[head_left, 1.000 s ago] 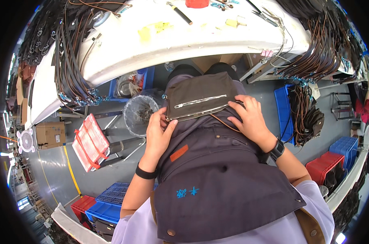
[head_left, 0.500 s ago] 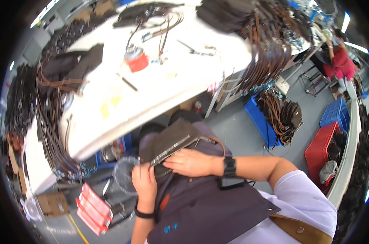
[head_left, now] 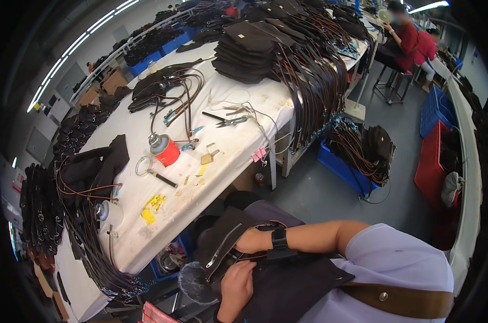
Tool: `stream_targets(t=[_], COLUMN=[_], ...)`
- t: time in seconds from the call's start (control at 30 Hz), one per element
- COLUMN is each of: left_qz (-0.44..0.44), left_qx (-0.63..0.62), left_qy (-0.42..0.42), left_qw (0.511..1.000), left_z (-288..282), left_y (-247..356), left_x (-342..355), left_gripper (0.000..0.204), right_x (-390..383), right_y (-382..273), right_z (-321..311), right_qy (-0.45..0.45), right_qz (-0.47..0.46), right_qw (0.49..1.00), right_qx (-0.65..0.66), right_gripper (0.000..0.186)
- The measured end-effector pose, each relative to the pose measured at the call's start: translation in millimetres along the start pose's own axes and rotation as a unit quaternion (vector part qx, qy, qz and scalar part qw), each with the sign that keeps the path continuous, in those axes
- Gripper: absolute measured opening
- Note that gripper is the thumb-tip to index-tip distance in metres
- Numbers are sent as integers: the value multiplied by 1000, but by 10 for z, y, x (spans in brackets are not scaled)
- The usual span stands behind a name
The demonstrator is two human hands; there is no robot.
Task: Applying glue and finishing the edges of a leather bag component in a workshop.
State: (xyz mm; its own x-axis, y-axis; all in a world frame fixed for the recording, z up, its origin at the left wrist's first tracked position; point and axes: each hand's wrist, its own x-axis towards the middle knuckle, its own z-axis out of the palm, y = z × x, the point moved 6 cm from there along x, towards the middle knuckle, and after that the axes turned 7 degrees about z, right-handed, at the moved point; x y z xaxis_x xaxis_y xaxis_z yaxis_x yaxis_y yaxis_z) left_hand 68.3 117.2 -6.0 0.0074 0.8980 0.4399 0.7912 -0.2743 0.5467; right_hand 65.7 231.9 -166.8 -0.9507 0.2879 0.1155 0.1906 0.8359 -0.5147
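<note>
Bag of dark brown fabric (head_left: pixel 218 237) is lying on the person's lap (head_left: pixel 280 213); right hand (head_left: pixel 249 241) is sitting in its opening, fingers hidden, grip impossible to tell; left hand (head_left: pixel 237 283) is resting at its near edge, fingers together, any pinch unclear

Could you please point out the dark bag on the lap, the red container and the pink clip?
Dark bag (head_left: pixel 217 238), head view: its outer fabric.
Red container (head_left: pixel 169 154), head view: its red side.
Pink clip (head_left: pixel 259 155), head view: its pink face.

A dark, silver-zippered bag (head_left: pixel 217 237) lies slanted, its mouth open, on the lap (head_left: pixel 280 211).
</note>
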Motion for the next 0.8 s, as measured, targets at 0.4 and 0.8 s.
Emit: stream_targets(t=[0.4, 0.8], left_qz=[-109, -141], left_qx=[100, 157], left_qy=[-112, -44], left_qw=[983, 976], left_z=[700, 703], left_y=[-1314, -1491], left_x=[-141, -332], left_gripper=[40, 34], right_x=[-157, 6], right_y=[98, -212], right_z=[-21, -146], right_qy=[-10, 20], right_qz=[87, 1], right_qw=[994, 999], right_qx=[62, -45], right_gripper=[30, 31])
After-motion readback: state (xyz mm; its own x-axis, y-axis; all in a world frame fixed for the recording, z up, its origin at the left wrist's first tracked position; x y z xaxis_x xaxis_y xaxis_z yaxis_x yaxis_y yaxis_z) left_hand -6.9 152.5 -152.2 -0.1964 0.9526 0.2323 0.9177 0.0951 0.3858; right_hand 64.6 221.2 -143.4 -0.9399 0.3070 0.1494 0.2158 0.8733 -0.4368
